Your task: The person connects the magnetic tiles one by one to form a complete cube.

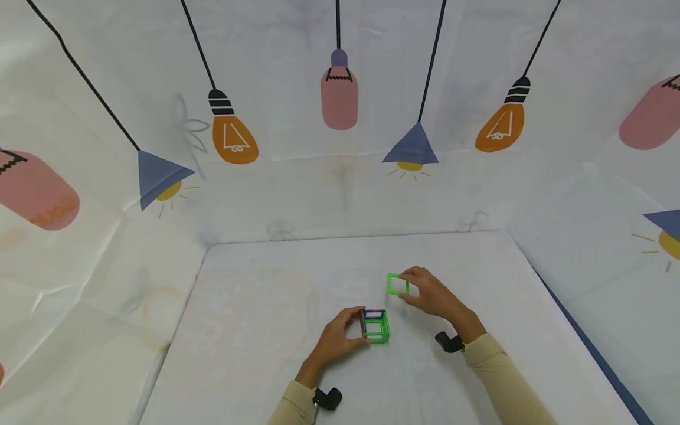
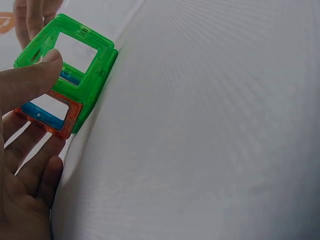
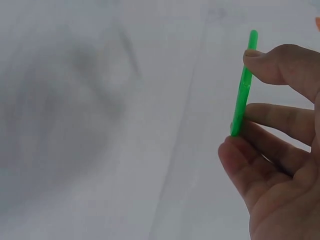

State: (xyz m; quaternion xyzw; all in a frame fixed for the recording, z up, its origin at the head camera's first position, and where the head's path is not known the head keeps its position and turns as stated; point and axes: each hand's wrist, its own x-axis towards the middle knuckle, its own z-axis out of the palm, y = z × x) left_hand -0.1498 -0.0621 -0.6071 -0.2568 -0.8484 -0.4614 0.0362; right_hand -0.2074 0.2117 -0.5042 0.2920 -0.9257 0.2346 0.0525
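Note:
On the white table sits a small open-framed cube of magnetic tiles (image 1: 378, 338), with green, red and blue sides. My left hand (image 1: 336, 338) grips it from the left, thumb on a green side and fingers by the red side. In the left wrist view the cube (image 2: 107, 47) shows a green tile toward the camera and a red tile (image 2: 75, 114) below the thumb. Up and to the right, my right hand (image 1: 429, 293) pinches a single green square magnetic tile (image 1: 389, 284) by its edges. The right wrist view shows that tile (image 3: 242, 92) edge-on between thumb and fingers.
The white table (image 1: 255, 307) has a back edge meeting a white sheet wall (image 1: 297, 195) printed with hanging lamps. A dark blue strip (image 1: 595, 348) runs along the table's right side. Black wrist cameras (image 1: 327, 399) are strapped to both wrists.

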